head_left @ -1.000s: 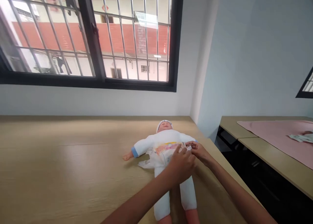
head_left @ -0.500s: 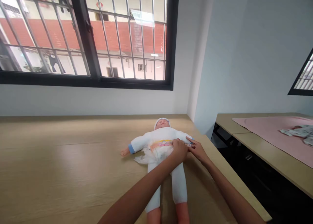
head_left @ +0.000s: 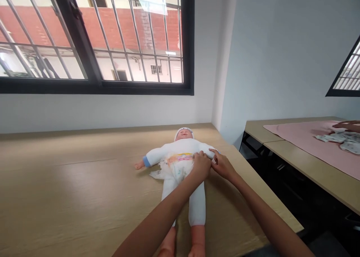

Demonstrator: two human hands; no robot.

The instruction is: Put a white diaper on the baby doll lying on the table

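White-suited doll (head_left: pixel 180 163) lies on its back, long axis away from us; our left hand (head_left: pixel 200 166) presses the diaper (head_left: pixel 177 168), right hand (head_left: pixel 222 167) pinches its side tab.

1. The place looked like a plain training or practice room, not a home: bare pale walls (head_left: pixel 281 54) and a large black-framed barred window (head_left: pixel 95 36).
2. Long light wooden worktables (head_left: pixel 70 186) ran along the walls, meeting at the corner.
3. A white-suited baby doll (head_left: pixel 180 156) lay near one table's right edge; a pink mat (head_left: pixel 315 141) covered the neighbouring table.
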